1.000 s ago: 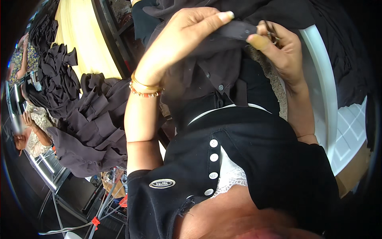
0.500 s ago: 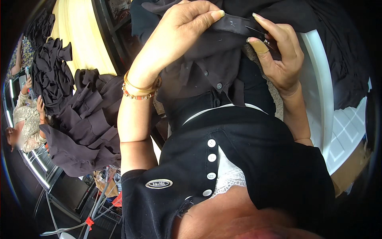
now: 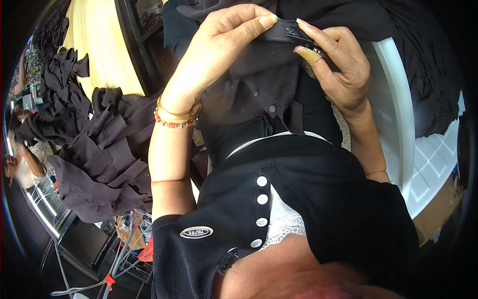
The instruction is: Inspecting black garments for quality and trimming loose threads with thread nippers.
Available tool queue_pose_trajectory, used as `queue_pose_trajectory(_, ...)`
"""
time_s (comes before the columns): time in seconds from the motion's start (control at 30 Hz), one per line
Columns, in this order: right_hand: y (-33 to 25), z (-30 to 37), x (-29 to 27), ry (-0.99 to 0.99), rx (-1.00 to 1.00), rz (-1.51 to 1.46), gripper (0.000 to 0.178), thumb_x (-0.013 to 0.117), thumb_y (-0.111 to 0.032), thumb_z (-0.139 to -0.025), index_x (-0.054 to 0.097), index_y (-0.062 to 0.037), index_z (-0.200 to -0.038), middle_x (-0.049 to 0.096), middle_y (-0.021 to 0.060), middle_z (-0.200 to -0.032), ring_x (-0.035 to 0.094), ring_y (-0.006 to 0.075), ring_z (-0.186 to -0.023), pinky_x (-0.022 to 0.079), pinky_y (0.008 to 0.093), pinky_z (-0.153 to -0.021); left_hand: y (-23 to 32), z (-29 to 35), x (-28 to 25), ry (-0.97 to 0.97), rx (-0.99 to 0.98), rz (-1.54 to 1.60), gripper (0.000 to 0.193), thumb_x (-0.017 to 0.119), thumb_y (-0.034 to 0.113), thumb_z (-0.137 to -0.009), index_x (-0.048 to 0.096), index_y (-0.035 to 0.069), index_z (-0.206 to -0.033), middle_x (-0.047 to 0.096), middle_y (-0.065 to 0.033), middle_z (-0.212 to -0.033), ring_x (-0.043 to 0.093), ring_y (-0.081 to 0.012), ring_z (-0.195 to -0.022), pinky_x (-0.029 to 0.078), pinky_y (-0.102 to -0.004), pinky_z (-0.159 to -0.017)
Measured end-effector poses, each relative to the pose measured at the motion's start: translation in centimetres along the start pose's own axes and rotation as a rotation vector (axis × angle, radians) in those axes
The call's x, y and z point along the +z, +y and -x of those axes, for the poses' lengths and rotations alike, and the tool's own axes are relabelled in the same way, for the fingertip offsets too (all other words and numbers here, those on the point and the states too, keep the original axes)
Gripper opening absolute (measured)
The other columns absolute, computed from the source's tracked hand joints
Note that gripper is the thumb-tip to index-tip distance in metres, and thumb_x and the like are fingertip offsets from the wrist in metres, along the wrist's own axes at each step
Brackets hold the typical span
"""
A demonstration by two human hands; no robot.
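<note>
A dark garment [image 3: 261,82] with small buttons lies over my lap, its stitched band [image 3: 279,31] raised at the top of the view. My left hand [image 3: 224,40] pinches the band's edge between thumb and fingertips. Close to its right, my right hand [image 3: 343,72] is closed around small pointed thread snips [image 3: 301,40], largely covered by the fingers. Their dark blades lie against the band, beside a small light mark that looks like loose thread. Whether the blades are parted, I cannot tell.
Dark garments [image 3: 112,149] are heaped at my left, near a pale yellow surface [image 3: 97,35]. Another person [image 3: 27,159] is at the far left beside more dark cloth. On the right, dark fabric [image 3: 418,84] drapes over a white plastic container [image 3: 398,89], with cardboard [image 3: 438,214] below.
My right hand has moved left with the snips, bringing the blades to the mark on the band. My left hand keeps its pinch. The other person has shifted among the dark cloth.
</note>
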State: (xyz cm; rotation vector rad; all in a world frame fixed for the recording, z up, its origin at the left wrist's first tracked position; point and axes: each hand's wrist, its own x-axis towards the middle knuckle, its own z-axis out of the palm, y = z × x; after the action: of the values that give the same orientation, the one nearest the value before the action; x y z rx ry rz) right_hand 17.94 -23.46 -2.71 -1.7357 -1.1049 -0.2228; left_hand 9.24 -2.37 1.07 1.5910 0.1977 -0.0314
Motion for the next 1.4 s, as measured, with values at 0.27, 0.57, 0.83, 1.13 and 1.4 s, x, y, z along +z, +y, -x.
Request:
queue_pose_trajectory(0.27, -0.1, -0.5, 0.1, -0.030, -0.026, -0.054, 0.041, 0.078, 0.001, -0.074, 0.073, -0.0079, -0.114, 0.060, 0.0027, -0.079, 0.054, 0.0110, -0.064, 0.044, 0.0224, -0.053, 0.1, 0.2, 0.5, -0.038, -0.007, 0.150, 0.022, 0.059, 0.016, -0.099, 0.067, 0.000, -0.112, 0.068, -0.0004, -0.099, 0.062, -0.0058, -0.093, 0.046, -0.0183, -0.088)
queue_pose_trajectory(0.57, -0.6, -0.5, -0.2, -0.035, 0.031, -0.075, 0.043, 0.078, 0.002, -0.074, 0.072, -0.0079, -0.115, 0.060, 0.0025, -0.080, 0.054, 0.0106, -0.065, 0.043, 0.0220, -0.054, -0.3, 0.3, 0.4, -0.036, 0.012, 0.204, 0.021, 0.059, 0.015, -0.099, 0.068, 0.000, -0.111, 0.069, -0.0011, -0.099, 0.062, -0.0070, -0.093, 0.047, -0.0188, -0.087)
queue_pose_trajectory(0.83, -0.2, -0.7, 0.2, -0.024, -0.066, -0.022, 0.040, 0.080, 0.000, -0.073, 0.074, -0.0070, -0.112, 0.059, 0.0024, -0.077, 0.053, 0.0112, -0.063, 0.042, 0.0236, -0.053, -0.2, 0.4, 0.9, -0.005, -0.007, 0.140, 0.021, 0.060, 0.015, -0.098, 0.068, 0.000, -0.111, 0.069, -0.0009, -0.098, 0.062, -0.0070, -0.092, 0.047, -0.0195, -0.088)
queue_pose_trajectory(1.13, -1.6, -0.5, -2.8, 0.023, 0.030, -0.348, 0.037, 0.078, -0.006, -0.081, 0.067, 0.0024, -0.115, 0.065, 0.0070, -0.100, 0.059, 0.0086, -0.080, 0.044, 0.0165, -0.069, 1.4, 6.4, -2.3, 0.210, 0.190, 0.740, 0.032, 0.056, 0.022, -0.093, 0.054, -0.001, -0.115, 0.053, -0.0188, -0.118, 0.048, -0.0345, -0.121, 0.043, -0.0445, -0.105)
queue_pose_trajectory(1.4, -1.9, 1.4, -2.9, 0.157, -0.024, -0.399, 0.043, 0.081, -0.009, -0.079, 0.064, 0.0077, -0.115, 0.065, 0.0121, -0.101, 0.056, 0.0116, -0.078, 0.045, 0.0199, -0.070, 3.9, 9.0, -2.4, -0.292, 0.508, 0.763, 0.018, 0.052, 0.032, -0.093, 0.052, 0.019, -0.080, 0.050, 0.0028, -0.086, 0.041, -0.0206, -0.088, 0.035, -0.0367, -0.081)
